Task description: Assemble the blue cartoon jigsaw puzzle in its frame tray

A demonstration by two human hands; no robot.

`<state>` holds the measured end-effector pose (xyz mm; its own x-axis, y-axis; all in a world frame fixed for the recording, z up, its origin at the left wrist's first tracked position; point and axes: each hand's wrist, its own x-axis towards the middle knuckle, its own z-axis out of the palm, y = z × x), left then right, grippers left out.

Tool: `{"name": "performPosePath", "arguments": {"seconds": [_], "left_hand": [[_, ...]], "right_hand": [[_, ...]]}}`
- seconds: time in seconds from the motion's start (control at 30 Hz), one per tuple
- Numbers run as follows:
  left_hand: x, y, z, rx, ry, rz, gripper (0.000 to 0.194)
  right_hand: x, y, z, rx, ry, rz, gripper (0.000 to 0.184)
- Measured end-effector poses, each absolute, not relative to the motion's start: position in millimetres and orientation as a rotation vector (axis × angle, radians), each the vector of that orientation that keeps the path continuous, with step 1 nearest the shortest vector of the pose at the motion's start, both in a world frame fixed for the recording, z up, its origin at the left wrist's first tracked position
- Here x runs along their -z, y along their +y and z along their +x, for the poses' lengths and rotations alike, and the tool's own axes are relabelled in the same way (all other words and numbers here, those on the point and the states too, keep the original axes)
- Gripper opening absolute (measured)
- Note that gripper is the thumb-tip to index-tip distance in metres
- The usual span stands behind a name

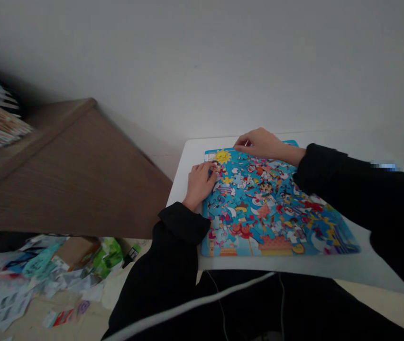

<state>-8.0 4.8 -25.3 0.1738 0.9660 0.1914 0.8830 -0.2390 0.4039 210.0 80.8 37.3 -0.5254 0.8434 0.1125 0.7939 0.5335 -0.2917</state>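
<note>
Long black sleeves (pixel 178 232) on both arms, loose at the cuffs (ends look turned back). Dark, near-black legwear (pixel 305 303) below, no pattern I can make out. White cord (pixel 191 307), fairly thick, runs across the lap; two thin pale cords (pixel 282 303) hang down over the dark cloth. Hands (pixel 200 182) bare.

Both hands (pixel 230 163) touch a colourful jigsaw puzzle (pixel 259 203).

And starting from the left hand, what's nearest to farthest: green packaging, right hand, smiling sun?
1. Smiling sun, just beyond the left hand and rightward.
2. Right hand, at the far edge of the puzzle.
3. Green packaging, down on the floor, left.
</note>
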Motion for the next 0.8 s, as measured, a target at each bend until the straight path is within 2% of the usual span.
{"name": "performPosePath", "arguments": {"seconds": [0.2, 0.37, 0.63, 0.8], "left_hand": [[27, 6, -9, -0.619, 1.8, 2.256, 0.025], [26, 6, -8, -0.597, 1.811, 2.278, 0.025], [30, 9, -10, -0.592, 1.79, 2.34, 0.025], [31, 9, -12, -0.573, 1.786, 2.365, 0.028]], "right_hand": [[-38, 11, 249, -0.479, -2.769, -1.109, 0.025], [-19, -51, 258, -0.379, -2.852, -0.756, 0.026], [25, -88, 271, -0.296, -2.863, -0.773, 0.054], [24, -88, 267, -0.34, -2.876, -0.769, 0.06]]}}
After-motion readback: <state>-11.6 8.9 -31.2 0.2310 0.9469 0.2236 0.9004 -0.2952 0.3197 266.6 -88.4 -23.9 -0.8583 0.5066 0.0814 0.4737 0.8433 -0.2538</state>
